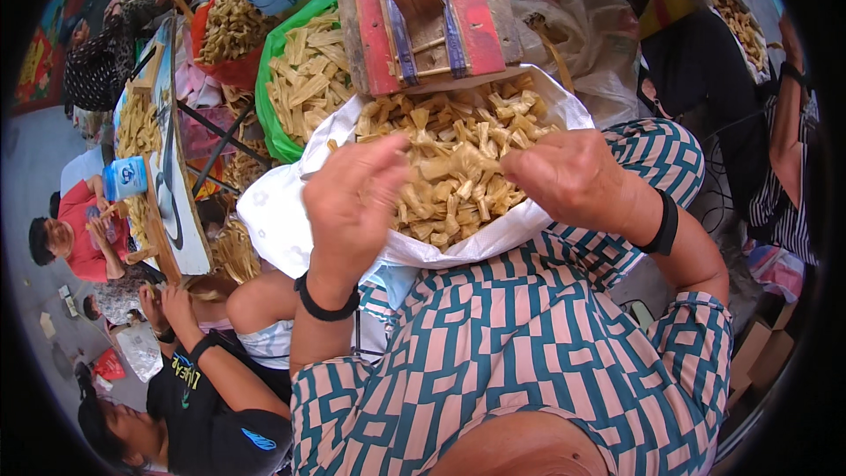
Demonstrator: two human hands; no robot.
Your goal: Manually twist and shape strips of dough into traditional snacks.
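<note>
A white sack [520, 225] with rolled-down sides stands in front of me, filled with yellow-brown knots of dried strips [441, 211]. Over its left side is my left hand [352, 198], blurred by motion, its fingers loosely apart and nothing visible in them. My right hand [577, 178] is closed above the right rim, fingers curled toward the sack; whatever it may pinch is hidden. Between the two hands, one larger knot [471, 163] looks slightly blurred on top of the heap. A red board [489, 26] carrying a small wooden frame with purple-wrapped sides [452, 22] overhangs the far rim.
A green bag of flat yellow strips [308, 75] and a red bag of pieces [231, 26] stand at the far left. Clear plastic bags [586, 44] lie beyond the right rim. Co-workers sit close by: one in a black shirt [220, 419], another in stripes at the right [784, 185].
</note>
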